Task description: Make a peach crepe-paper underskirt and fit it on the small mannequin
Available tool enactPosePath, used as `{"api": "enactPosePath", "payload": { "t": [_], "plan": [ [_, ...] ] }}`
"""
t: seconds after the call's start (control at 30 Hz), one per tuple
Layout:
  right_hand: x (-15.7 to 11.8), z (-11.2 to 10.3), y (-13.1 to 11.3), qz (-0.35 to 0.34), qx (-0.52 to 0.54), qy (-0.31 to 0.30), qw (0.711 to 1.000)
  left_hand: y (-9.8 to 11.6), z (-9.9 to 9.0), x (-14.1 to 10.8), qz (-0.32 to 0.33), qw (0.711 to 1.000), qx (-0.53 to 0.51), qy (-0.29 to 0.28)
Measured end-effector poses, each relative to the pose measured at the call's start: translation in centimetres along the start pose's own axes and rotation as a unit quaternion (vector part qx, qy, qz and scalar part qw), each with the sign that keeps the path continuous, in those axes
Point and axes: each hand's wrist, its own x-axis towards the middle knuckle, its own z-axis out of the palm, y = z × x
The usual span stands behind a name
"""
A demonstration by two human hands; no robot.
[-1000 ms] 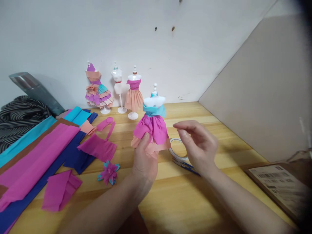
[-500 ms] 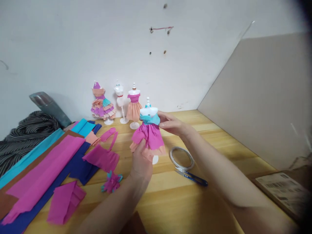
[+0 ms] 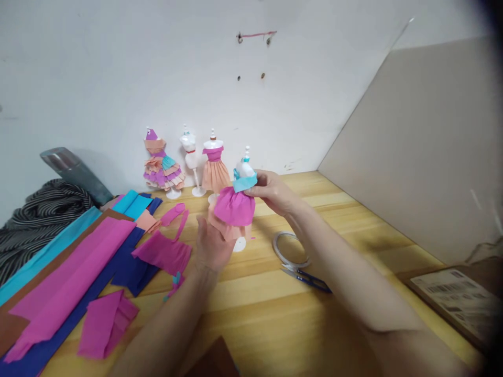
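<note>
A small white dress form (image 3: 245,168) wears a blue top band (image 3: 245,183) and a magenta skirt (image 3: 236,207) over a peach layer; it leans, its round white base (image 3: 239,244) near the wooden table. My right hand (image 3: 271,191) pinches the form at the right edge of the blue band. Beside the skirt's lower left, my left hand (image 3: 214,243) has its fingers spread, partly behind the peach layer, and grips nothing visible. A magenta and blue flower (image 3: 175,285) lies partly hidden by my left forearm.
Three dress forms (image 3: 213,162) stand by the wall. Coloured paper sheets (image 3: 74,283) and a striped cloth (image 3: 51,209) lie left. Right of the hands are a tape ring (image 3: 277,248) and blue snips (image 3: 312,281). A labelled box (image 3: 451,293) sits far right.
The dress form has turned and tilted, its top moving right and up. My left hand has let go of the skirt and moved left; my right hand now pinches the blue band's edge.
</note>
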Motion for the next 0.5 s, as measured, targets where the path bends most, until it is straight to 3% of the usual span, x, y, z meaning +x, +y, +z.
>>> {"api": "enactPosePath", "payload": {
  "t": [0.2, 0.37, 0.5],
  "plan": [
    [-1.1, 0.9, 0.0, -0.026, -0.043, 0.098, 0.994, -0.2, -0.2, -0.2, -0.028, 0.999, -0.022, -0.039],
    [-1.7, 1.5, -0.1, -0.021, -0.039, 0.097, 0.994, -0.5, 0.3, -0.2, -0.032, 0.999, -0.029, 0.021],
    [-1.5, 1.5, -0.1, -0.025, -0.023, 0.132, 0.991, -0.8, 0.4, -0.2, -0.012, 0.996, -0.035, 0.081]
  ]
}}
